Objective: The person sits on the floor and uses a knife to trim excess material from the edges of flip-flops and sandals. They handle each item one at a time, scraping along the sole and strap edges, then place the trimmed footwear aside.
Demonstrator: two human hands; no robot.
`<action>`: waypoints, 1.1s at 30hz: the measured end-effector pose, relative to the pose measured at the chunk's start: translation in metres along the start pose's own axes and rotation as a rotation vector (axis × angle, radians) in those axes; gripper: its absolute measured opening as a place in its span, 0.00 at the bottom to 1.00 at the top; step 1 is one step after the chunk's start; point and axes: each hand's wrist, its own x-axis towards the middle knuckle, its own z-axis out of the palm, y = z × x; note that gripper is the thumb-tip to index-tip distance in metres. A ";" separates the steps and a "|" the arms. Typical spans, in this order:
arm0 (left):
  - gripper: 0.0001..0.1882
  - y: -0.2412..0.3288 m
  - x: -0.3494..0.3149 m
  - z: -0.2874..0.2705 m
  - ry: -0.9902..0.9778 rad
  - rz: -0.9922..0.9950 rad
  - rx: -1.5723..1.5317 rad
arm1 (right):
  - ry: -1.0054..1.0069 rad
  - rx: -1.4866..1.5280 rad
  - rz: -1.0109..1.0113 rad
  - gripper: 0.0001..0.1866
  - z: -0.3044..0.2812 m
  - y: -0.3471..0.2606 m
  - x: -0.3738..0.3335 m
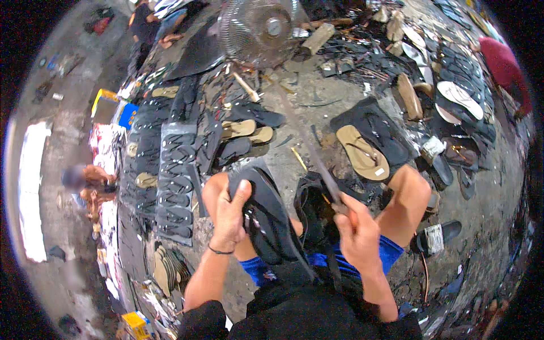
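My left hand (231,218) grips a black flip-flop (266,221) by its edge, thumb on top, holding it tilted over my lap. In my right hand (360,232) is a long, narrow knife (317,161). Its greyish, slightly blurred blade points away and to the left, apart from the flip-flop. The fist hides most of the handle. Just beyond my right knee lies a tan flip-flop (361,152) with a dark strap, on top of black sheet pieces (391,133). Several tan and black flip-flops, one a tan flip-flop (241,128), lie ahead of my left hand.
A round fan (272,25) stands at the far middle. Rows of black flip-flops (174,195) line the left side. Wooden blocks (409,96) and black scraps (362,62) litter the far right floor. Another person (93,184) sits at the left; a red-clothed person (501,65) is far right.
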 end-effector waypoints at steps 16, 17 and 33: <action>0.24 0.002 -0.037 -0.038 -0.281 -0.173 -0.116 | -0.279 -0.035 0.021 0.16 0.001 0.002 -0.082; 0.25 0.001 -0.038 -0.039 -0.312 -0.158 -0.094 | -0.272 -0.051 0.015 0.16 0.005 -0.003 -0.072; 0.26 0.068 -0.013 -0.039 -0.717 -0.064 0.273 | -0.387 -0.108 -0.010 0.15 -0.059 0.004 -0.074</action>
